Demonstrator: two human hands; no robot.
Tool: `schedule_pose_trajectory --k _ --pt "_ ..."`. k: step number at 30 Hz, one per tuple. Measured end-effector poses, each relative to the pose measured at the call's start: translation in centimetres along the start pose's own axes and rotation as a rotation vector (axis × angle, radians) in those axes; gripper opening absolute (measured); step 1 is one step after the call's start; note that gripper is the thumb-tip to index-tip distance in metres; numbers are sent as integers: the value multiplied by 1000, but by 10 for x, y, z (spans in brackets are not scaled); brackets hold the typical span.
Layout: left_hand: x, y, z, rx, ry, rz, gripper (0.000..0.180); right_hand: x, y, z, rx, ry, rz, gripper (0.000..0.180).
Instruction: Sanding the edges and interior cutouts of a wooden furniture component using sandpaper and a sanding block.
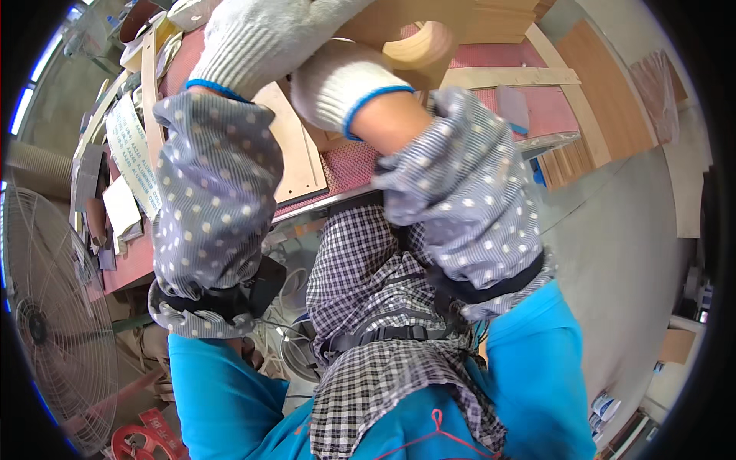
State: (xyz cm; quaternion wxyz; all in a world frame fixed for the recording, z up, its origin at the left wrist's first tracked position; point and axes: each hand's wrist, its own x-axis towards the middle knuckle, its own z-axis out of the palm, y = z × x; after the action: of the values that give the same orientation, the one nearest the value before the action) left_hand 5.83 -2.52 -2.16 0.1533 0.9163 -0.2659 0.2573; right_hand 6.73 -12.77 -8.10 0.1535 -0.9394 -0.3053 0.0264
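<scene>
While both gloved hands, left hand and right hand, clench the curved wooden piece above the red surface, steady even pressure would likely suit; grip firm.

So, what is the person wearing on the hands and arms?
Both hands wear white knitted gloves with a blue band at the cuff: left hand, right hand. Over each forearm is a loose grey sleeve cover with fine stripes and pale dots, closed by a dark elastic band near the elbow. Above that, the upper arms show bright blue sleeves.
</scene>
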Motion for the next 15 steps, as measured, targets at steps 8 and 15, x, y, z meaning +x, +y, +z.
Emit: schedule_pose_trajectory --k 8,15 --pt "1 4 2 -93 29 1 44 -30 -6 8 5 62 171 34" --pt "-3 22 -6 -80 -53 -109 43 -36 -6 16 6 167 166 27"
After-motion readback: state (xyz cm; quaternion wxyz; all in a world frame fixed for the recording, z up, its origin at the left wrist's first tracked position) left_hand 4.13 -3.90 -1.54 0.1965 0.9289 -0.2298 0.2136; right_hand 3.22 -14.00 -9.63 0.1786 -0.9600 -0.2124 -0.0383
